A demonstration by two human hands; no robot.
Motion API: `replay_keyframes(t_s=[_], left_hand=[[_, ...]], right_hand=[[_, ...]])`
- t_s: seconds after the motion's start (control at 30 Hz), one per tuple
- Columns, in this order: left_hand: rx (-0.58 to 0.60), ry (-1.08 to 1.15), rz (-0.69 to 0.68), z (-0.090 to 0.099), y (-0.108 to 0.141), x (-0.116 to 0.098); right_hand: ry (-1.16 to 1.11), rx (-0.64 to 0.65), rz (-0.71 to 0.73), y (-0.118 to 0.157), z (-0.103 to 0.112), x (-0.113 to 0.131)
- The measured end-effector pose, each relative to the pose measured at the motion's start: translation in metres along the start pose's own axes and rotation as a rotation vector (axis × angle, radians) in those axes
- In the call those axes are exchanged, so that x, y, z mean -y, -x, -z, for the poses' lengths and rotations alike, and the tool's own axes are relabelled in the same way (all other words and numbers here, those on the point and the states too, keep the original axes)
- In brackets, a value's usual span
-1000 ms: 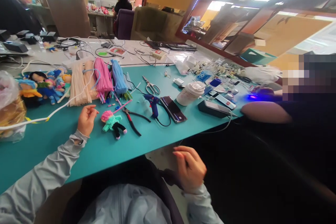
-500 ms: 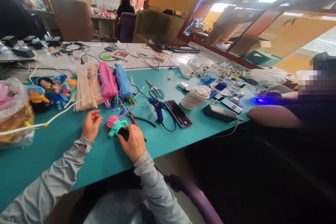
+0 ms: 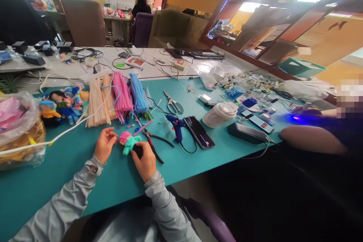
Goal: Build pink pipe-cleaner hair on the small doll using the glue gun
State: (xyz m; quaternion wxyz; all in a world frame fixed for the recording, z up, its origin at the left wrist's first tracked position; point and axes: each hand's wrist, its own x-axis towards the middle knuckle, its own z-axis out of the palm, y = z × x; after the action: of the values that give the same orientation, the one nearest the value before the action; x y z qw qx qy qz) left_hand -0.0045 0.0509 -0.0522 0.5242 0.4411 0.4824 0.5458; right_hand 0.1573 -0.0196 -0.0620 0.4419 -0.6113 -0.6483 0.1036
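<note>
A small fuzzy doll with a pink head and a turquoise body is held just above the teal mat. My right hand grips its dark lower end between thumb and fingers. From behind the doll a pink stem slants up to the right; whether it is attached, I cannot tell. My left hand is beside the pink head, thumb and fingertips drawn together; anything between them is too small to make out. Red-and-black-handled pliers lie to the right of the doll.
Bundles of peach, pink and blue pipe cleaners lie behind my hands, with finished dolls to their left. Scissors, a glue gun, a phone and a lidded cup sit rightward. A co-worker's arm rests far right.
My left hand has come closer to the doll's head, and its fingertips have drawn together. The right hand keeps its hold on the doll. The whole view has shifted slightly.
</note>
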Motion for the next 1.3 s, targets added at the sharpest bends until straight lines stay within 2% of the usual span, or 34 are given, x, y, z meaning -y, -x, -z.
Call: replay_keyframes(t_s=[0.27,0.4,0.57,0.67,0.73,0.8,1.0,1.13,1.3], left_hand=[[0.223,0.21,0.124,-0.008,0.02,-0.002],[0.196,0.235,0.183,-0.011,0.027,0.002],[0.149,0.212,0.193,-0.007,0.027,-0.002],[0.153,0.201,0.197,-0.003,0.026,-0.008],[0.203,0.178,0.192,0.0,0.026,-0.011],[0.281,0.122,0.177,0.003,0.026,-0.015],[0.428,-0.017,0.173,0.005,0.031,-0.024],[0.447,-0.014,0.203,0.003,0.031,-0.029],[0.428,-0.072,0.153,0.003,0.032,-0.03]], right_hand=[[-0.239,-0.048,-0.011,0.003,0.005,0.006],[-0.283,0.005,0.004,0.005,0.005,0.009],[-0.259,0.07,0.041,0.005,0.01,0.013],[-0.217,-0.01,0.061,0.004,0.02,0.016],[-0.211,-0.09,0.095,0.001,0.028,0.019],[-0.222,-0.117,0.154,-0.004,0.037,0.024],[-0.152,0.064,0.314,-0.025,0.046,0.039],[-0.087,0.117,0.336,-0.031,0.045,0.04],[-0.032,0.139,0.368,-0.031,0.046,0.04]])
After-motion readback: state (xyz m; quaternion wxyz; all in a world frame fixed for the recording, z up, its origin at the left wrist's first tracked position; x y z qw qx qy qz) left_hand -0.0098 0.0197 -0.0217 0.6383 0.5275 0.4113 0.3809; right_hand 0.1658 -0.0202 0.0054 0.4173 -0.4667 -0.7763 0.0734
